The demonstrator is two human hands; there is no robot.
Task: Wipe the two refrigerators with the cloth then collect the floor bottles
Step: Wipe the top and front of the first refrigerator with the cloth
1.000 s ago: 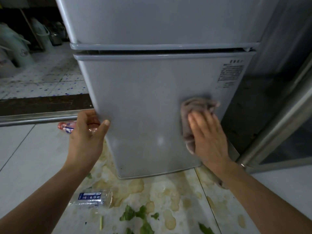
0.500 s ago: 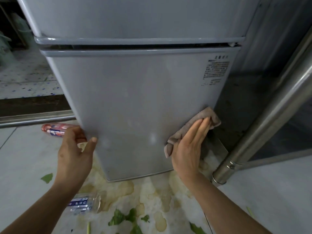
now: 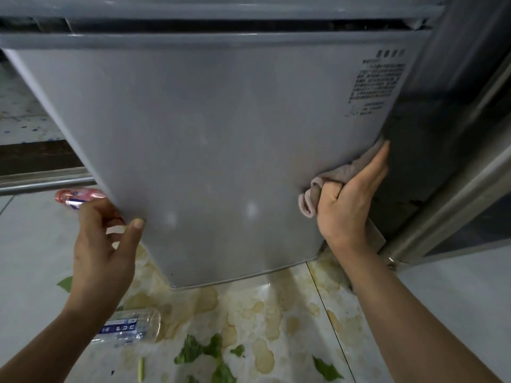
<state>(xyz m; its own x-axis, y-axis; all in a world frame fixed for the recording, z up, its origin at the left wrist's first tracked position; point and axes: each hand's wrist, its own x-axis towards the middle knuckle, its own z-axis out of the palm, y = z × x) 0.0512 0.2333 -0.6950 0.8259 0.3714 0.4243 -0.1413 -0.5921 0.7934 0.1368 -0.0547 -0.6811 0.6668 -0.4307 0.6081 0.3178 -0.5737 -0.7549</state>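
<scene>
A grey refrigerator (image 3: 215, 139) fills most of the view, its lower door facing me. My right hand (image 3: 348, 200) presses a brownish cloth (image 3: 343, 175) against the door's right edge, fingers wrapped round the corner onto the dark side panel. My left hand (image 3: 105, 244) grips the door's lower left edge, thumb on the front face. A clear bottle with a blue label (image 3: 130, 328) lies on the floor below my left wrist. A pink bottle (image 3: 78, 196) lies further back, left of the fridge, partly hidden by my fingers.
The white floor tiles (image 3: 262, 322) under the fridge carry yellowish spill stains and scattered green leaf scraps (image 3: 204, 352). A slanted steel post (image 3: 431, 217) stands close on the right. A metal door track (image 3: 41, 181) runs across the left, with patterned tiles beyond.
My right hand has slid the cloth from the door's front face rightward to its right edge. The view has moved closer to the fridge. My left hand stays on the left edge.
</scene>
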